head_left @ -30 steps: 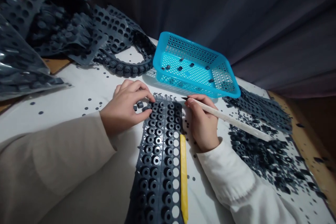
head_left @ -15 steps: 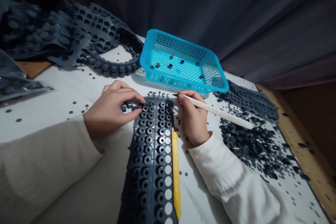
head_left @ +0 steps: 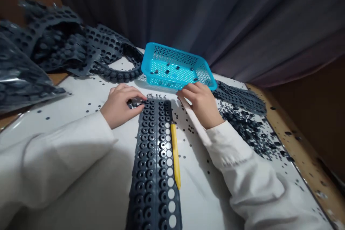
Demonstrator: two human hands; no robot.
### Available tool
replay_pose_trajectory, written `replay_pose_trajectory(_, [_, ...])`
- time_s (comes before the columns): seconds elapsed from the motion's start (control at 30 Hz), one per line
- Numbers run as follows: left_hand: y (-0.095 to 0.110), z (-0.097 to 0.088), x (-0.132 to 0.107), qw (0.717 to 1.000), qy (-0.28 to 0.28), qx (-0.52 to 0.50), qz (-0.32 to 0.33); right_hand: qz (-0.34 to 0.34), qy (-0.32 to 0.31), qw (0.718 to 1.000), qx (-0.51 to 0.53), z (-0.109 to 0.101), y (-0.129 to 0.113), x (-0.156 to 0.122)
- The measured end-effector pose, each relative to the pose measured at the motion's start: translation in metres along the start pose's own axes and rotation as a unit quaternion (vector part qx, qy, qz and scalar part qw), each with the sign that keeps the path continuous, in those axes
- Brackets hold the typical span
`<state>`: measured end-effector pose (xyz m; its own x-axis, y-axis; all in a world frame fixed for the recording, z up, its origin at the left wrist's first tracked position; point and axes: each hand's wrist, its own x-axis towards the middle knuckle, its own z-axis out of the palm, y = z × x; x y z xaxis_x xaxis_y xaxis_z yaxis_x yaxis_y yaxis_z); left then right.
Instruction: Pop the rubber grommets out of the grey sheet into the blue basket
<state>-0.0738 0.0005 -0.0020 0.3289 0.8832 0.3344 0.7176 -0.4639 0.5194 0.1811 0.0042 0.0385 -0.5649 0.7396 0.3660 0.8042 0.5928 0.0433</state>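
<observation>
A long black rubber sheet (head_left: 155, 133) lies lengthwise before me, with rows of ring-shaped parts and a column of open round holes near its right edge. At its top left corner, my left hand (head_left: 124, 106) is curled, thumb and forefinger on the edge. Small black pieces (head_left: 131, 104) show in the gap between them. My right hand (head_left: 203, 104) is closed around a slim white stick-like tool (head_left: 192, 116), beyond the sheet's top right corner. Its tip is mostly hidden by the fingers. A yellow tool (head_left: 175, 156) lies along the sheet's right edge.
A blue basket (head_left: 151, 81) with several small black parts stands behind the sheet. Loose black pieces (head_left: 253, 133) are heaped at right, near a stack of perforated sheets (head_left: 239, 97). Black sheets (head_left: 61, 48) and a clear bag (head_left: 24, 79) fill the left back.
My right hand has turned and moved up towards the basket; the white tool now slants down beneath the hand. The left hand keeps its place at the sheet's corner. The view has shifted.
</observation>
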Motion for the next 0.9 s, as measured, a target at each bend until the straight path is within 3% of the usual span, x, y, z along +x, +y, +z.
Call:
replay_pose_trajectory(0.13, [0.004,-0.001,-0.002,0.999,0.025,0.03,0.024,-0.082,-0.101,0.984,-0.12,-0.003,0.011,-0.026])
replay_pose_trajectory(0.2, [0.009,-0.006,-0.002,0.997,0.038,0.043,0.046,-0.079,-0.125,0.98,-0.132,-0.002,0.014,-0.042])
replay_pose_trajectory(0.33, [0.026,-0.024,0.001,0.993,0.054,0.058,0.085,-0.038,-0.12,0.982,-0.138,-0.007,0.007,-0.065])
replay_pose_trajectory(0.43, [0.046,-0.036,-0.003,0.993,0.037,0.049,0.102,-0.036,-0.089,0.992,-0.085,-0.014,-0.019,-0.075])
replay_pose_trajectory(0.53, [0.068,-0.038,-0.021,0.989,-0.044,0.033,0.136,-0.098,-0.095,0.991,0.01,-0.015,-0.05,-0.08])
replay_pose_trajectory(0.67, [0.095,-0.029,-0.064,0.947,-0.23,-0.013,0.223,-0.093,-0.091,0.99,0.057,-0.011,-0.07,-0.081])
replay_pose_trajectory(0.8, [0.108,-0.018,-0.099,0.927,-0.278,-0.048,0.249,-0.062,-0.1,0.991,0.071,-0.007,-0.068,-0.08])
replay_pose_trajectory(0.9, [0.108,-0.014,-0.106,0.923,-0.297,-0.066,0.234,-0.034,-0.1,0.991,0.077,-0.005,-0.068,-0.083])
